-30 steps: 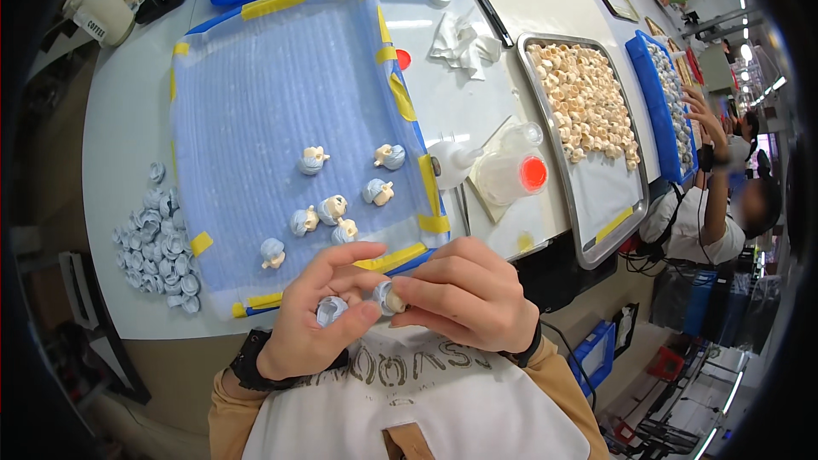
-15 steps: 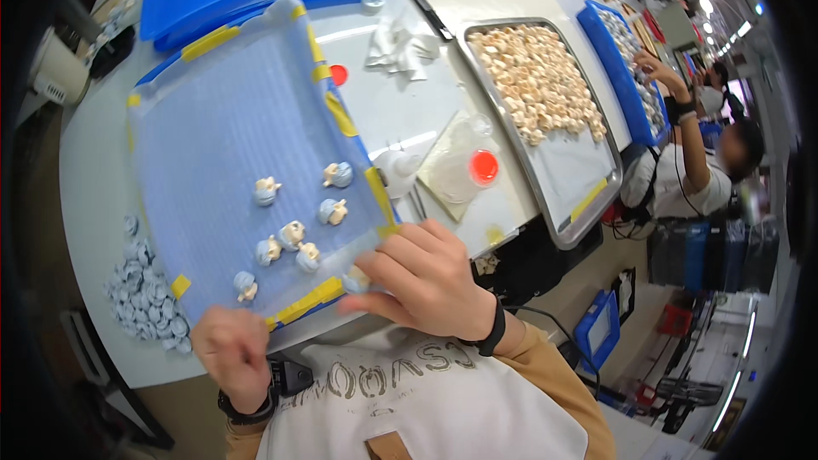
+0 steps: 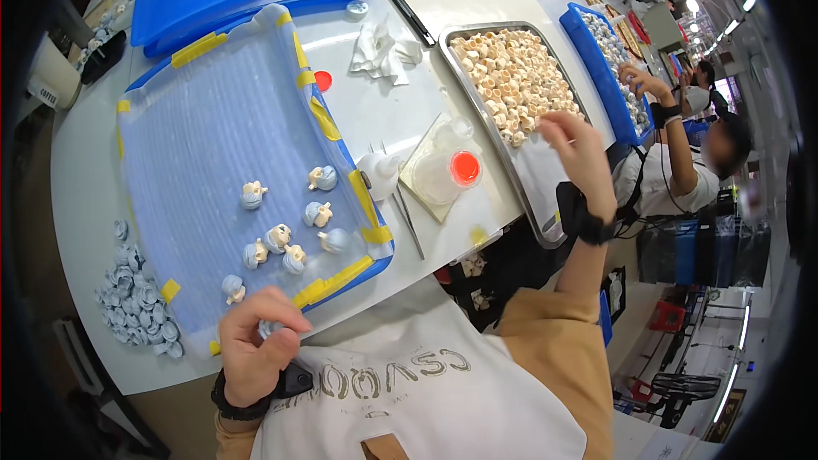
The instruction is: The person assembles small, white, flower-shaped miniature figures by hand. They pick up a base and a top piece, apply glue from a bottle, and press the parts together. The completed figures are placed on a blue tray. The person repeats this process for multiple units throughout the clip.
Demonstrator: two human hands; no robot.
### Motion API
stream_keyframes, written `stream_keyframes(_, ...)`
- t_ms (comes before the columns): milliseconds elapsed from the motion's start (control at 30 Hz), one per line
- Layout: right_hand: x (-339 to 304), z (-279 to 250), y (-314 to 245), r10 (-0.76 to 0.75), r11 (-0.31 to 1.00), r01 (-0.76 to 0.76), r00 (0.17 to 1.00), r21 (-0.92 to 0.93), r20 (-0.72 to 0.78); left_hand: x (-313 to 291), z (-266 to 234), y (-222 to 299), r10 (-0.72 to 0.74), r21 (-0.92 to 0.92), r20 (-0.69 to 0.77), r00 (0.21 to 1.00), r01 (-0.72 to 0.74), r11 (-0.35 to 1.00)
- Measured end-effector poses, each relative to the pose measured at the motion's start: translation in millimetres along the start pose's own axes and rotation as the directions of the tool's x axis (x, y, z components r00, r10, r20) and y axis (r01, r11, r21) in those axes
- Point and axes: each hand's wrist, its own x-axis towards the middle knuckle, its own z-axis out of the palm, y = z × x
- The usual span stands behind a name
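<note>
My left hand [image 3: 256,347], near the front edge of the table, pinches a small blue-grey hair piece [image 3: 271,328] between thumb and fingers. Over the metal tray [image 3: 545,192], my right hand [image 3: 581,158] reaches with loosely curved fingers at the near edge of a heap of cream doll head pieces [image 3: 520,77]; nothing shows in its grasp. Several small doll heads with blue hair [image 3: 277,238] lie on the lined blue tray [image 3: 213,136], one of them [image 3: 334,241] near its right front corner. Loose blue-grey hair pieces [image 3: 141,307] are piled left of that tray.
Between the trays stand a white bottle [image 3: 379,172], a clear jar with a red top [image 3: 464,169] and tweezers [image 3: 411,226]. Crumpled tissue [image 3: 383,53] and a black cutter [image 3: 411,15] lie farther back. A co-worker's hand [image 3: 643,83] is at a blue bin [image 3: 626,111].
My right hand has left a blue-haired head on the lined tray and swung right to the metal tray. My left hand has turned, showing the hair piece in its fingers.
</note>
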Motion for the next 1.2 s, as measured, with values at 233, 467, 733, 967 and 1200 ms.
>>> stream_keyframes(233,12,21,16,-0.014,0.999,0.0,0.946,0.042,0.325,14,10,3,0.033,0.085,0.083,0.996,-0.04,0.996)
stream_keyframes(467,-18,5,-6,-0.161,0.976,0.171,0.984,-0.137,0.079,4,20,5,-0.108,-0.126,0.105,0.989,0.121,0.985)
stream_keyframes(733,-92,47,-172,-0.72,0.525,0.631,0.687,0.571,-0.098,18,18,4,-0.02,0.151,0.435,0.9,-0.051,0.987)
stream_keyframes(967,-90,69,-175,-0.704,0.55,0.579,0.709,0.601,-0.039,12,13,4,-0.124,0.127,0.318,0.94,0.088,0.988)
stream_keyframes(1200,-70,31,-140,-0.295,0.898,0.353,0.926,0.261,-0.236,8,19,0,-0.143,-0.083,0.135,0.98,0.155,0.984)
